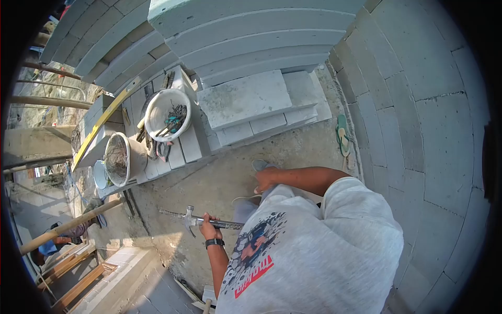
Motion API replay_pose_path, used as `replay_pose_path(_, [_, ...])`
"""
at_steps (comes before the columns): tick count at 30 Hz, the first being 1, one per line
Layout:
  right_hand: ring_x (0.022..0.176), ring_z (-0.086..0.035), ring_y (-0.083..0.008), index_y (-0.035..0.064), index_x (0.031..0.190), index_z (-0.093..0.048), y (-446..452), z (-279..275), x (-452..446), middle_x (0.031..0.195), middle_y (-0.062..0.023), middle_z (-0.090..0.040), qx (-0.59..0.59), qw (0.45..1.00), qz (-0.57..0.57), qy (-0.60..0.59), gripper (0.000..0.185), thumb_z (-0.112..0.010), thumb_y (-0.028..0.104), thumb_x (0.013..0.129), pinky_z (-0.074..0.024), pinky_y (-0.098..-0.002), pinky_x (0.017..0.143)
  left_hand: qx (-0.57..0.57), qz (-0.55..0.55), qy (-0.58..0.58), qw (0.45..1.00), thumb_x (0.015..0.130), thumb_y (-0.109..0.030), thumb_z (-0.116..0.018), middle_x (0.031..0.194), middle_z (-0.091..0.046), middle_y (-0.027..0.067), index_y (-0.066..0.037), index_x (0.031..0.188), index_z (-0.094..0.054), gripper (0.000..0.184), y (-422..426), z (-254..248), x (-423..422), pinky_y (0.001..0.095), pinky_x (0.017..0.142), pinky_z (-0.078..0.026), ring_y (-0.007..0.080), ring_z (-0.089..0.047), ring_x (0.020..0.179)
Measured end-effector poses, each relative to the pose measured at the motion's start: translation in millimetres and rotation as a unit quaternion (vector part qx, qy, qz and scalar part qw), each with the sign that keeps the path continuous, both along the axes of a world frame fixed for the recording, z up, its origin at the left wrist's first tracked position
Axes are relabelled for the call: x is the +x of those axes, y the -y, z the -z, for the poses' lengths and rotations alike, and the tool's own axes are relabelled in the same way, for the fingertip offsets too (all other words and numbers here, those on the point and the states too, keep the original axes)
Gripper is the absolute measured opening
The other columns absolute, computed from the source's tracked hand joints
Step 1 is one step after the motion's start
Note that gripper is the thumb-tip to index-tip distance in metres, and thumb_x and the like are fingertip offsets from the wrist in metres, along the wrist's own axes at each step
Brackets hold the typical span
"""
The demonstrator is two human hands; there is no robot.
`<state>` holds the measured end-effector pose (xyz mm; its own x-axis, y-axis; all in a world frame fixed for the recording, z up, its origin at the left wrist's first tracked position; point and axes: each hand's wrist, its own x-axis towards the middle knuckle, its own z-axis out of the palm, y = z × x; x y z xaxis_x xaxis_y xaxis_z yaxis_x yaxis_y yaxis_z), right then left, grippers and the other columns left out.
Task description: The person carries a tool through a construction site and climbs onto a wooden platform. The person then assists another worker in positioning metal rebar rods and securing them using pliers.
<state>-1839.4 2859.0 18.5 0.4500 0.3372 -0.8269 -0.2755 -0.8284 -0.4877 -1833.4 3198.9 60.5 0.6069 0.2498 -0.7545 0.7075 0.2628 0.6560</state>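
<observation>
My left hand (210,228), with a dark watch on its wrist, is closed around a claw hammer (191,220) near the head. The hammer's dark handle reaches back toward my shirt. A thin rod-like piece (170,213) shows just beyond the head; whether it is joined to the hammer I cannot make out. My right hand (266,178) hangs low by my leg, above a grey shoe (259,165). Its fingers are curled and partly hidden, so anything inside them does not show. Under both hands lies the dusty concrete floor (209,178).
Stacked pale blocks (246,99) line the far side. On them stand a white bucket of tools (151,112), a second bucket (125,162) and a yellow level (104,120). Green sandals (342,137) lie by the right block wall (444,141). Wooden poles (73,222) cross the left side.
</observation>
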Motion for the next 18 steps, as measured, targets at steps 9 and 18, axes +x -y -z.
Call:
replay_pose_path(9, [0.086, -0.070, -0.0354, 0.0019, 0.089, -0.075, 47, 39, -69, 0.093, -0.0195, -0.072, 0.035, 0.974, -0.163, 0.156, 0.026, -0.065, 0.015, 0.069, -0.0538, -0.0476, 0.070, -0.028, -0.059, 0.041, 0.997, 0.092, -0.008, -0.064, 0.079, -0.054, 0.0030, -0.007, 0.099, -0.051, 0.015, 68, 27, -79, 0.0383, 0.059, -0.052, 0.0172, -0.056, 0.065])
replay_pose_path(18, [0.074, -0.067, -0.0354, -0.0055, 0.087, -0.069, 107, -54, -139, 0.081, -0.0245, -0.069, 0.167, 0.954, -0.243, 0.047, 0.032, -0.069, 0.023, 0.073, -0.0503, -0.0451, 0.067, -0.037, -0.156, 0.080, 0.984, 0.090, -0.008, -0.066, 0.079, -0.054, 0.0043, -0.003, 0.103, -0.048, 0.022, 141, 28, -222, 0.0343, 0.060, -0.052, 0.0159, -0.056, 0.065])
